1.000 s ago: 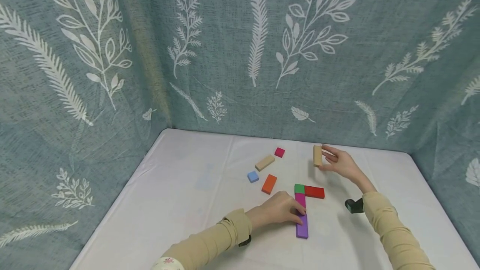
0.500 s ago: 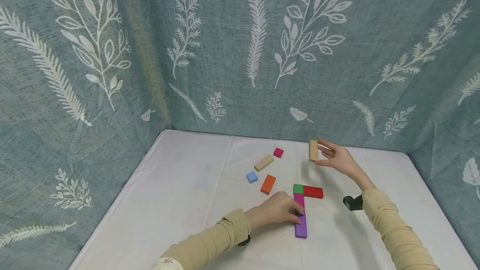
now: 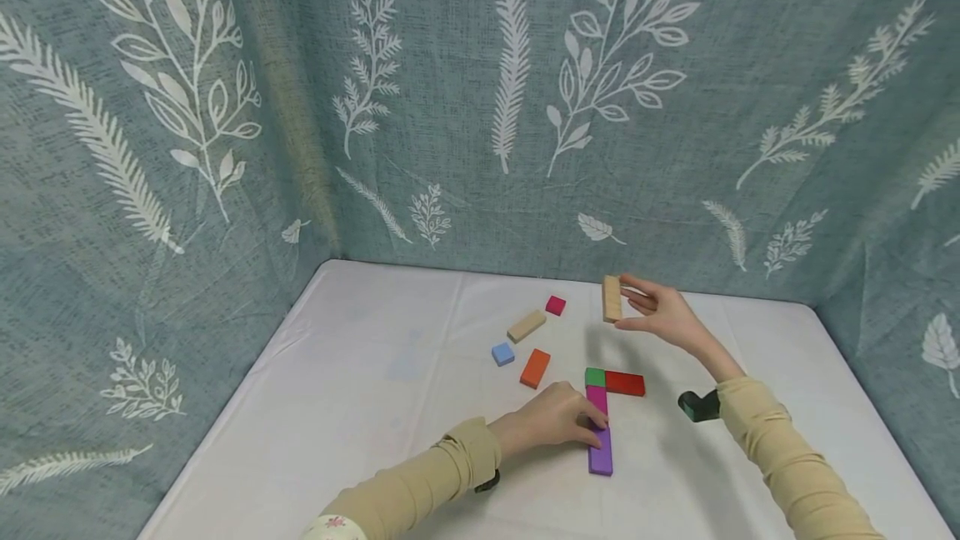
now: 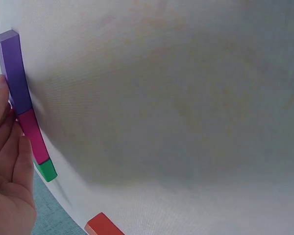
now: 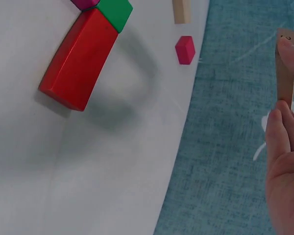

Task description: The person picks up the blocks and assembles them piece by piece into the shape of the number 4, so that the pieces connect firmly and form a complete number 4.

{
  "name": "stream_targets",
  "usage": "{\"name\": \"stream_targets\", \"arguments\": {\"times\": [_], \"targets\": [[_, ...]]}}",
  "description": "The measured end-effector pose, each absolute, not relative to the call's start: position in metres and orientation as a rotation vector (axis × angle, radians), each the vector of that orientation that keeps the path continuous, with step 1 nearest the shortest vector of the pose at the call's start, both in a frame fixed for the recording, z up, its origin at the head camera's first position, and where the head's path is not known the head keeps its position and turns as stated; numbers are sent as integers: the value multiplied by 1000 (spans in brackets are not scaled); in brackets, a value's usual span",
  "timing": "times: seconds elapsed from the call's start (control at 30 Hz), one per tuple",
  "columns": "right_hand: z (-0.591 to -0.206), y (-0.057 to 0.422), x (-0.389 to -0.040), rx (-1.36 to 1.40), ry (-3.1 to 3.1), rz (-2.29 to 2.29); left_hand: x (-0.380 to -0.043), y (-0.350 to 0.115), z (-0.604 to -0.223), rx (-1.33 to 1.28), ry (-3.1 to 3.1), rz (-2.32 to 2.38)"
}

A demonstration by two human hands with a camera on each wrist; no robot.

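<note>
Head view: pinches a raised wooden block (image 3: 612, 299) between the thumb and fingertips of the right grip (image 3: 663, 315), above the far part of the white table (image 3: 360, 373). Rests the left grip (image 3: 553, 417), relaxed and released, on a straight row of blocks, touching near the joint between the purple block (image 3: 601, 461) at the near end and the magenta block (image 3: 597, 398) beyond. Ends the row on the far side with a green block (image 3: 595, 377), then turns right with a red block (image 3: 626, 383) set against the green. Shows, to the left of the row, an orange block (image 3: 535, 368), a blue block (image 3: 503, 354), a second wooden block (image 3: 527, 327) and a crimson cube (image 3: 556, 306), all lying apart from one another. Includes tan sleeves (image 3: 420, 473) and, behind the table, a blue-green curtain (image 3: 435, 90) patterned with white leaves.

Left wrist view: sets purple, magenta and green end to end in one line, with thumb at the purple block and fingers alongside, near the joint with the magenta. Cuts off the orange block at the bottom edge.

Right wrist view: again grasps the raised wooden block by thumb and fingertips, at the right edge. Places the red block against the green, with a corner of the magenta beside, and the crimson cube near the table's edge.
</note>
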State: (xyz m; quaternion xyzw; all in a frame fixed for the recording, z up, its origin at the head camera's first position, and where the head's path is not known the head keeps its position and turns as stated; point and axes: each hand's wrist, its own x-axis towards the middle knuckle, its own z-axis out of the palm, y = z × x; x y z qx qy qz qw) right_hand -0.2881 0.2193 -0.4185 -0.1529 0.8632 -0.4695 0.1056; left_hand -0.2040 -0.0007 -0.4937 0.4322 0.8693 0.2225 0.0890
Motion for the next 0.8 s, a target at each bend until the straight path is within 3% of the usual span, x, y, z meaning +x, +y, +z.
{"name": "stream_targets", "arguments": {"times": [0.8], "targets": [[-447,210,-287,-513,2499,-1355,-205,-2,-491,1314,2583,679]]}}
